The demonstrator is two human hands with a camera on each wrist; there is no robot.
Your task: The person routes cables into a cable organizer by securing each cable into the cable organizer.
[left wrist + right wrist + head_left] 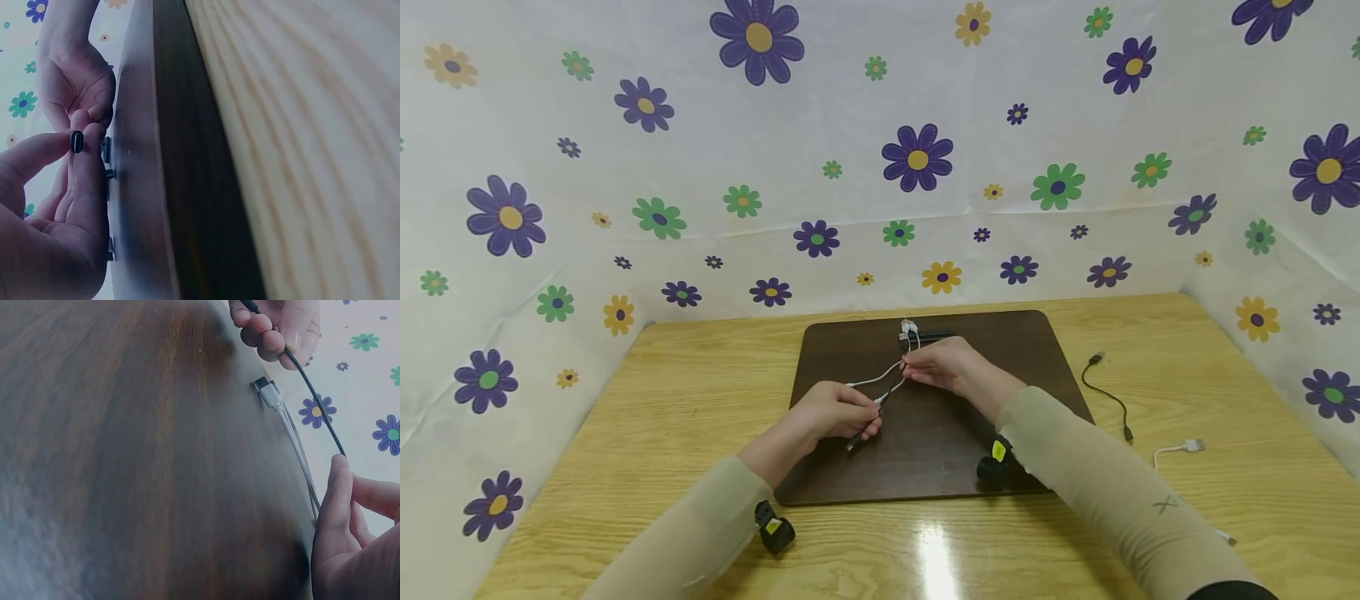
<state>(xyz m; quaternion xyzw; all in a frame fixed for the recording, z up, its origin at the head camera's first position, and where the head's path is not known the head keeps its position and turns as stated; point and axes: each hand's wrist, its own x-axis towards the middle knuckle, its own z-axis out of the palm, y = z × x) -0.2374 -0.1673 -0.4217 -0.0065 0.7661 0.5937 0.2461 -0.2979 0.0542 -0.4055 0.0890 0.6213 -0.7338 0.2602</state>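
Observation:
Over a dark brown board (917,442), both hands hold a short black cable (315,397) stretched between them. My left hand (835,410) pinches it near one end, with the black plug (853,445) sticking out below the fingers; the left wrist view shows this plug's oval opening end-on. Thumb and fingertips of my right hand (943,365) pinch the cable farther up, and its other end is hidden by that hand. White cables (872,379) lie on the board below and behind the hands, with a white plug (270,394) beneath the black cable.
At the board's far edge, white plugs (909,327) lie beside a black bar-shaped object (936,336). Right of the board, another black cable (1108,393) and a white cable plug (1192,446) rest on the wooden table (715,367). A flower-printed sheet (850,200) hangs behind.

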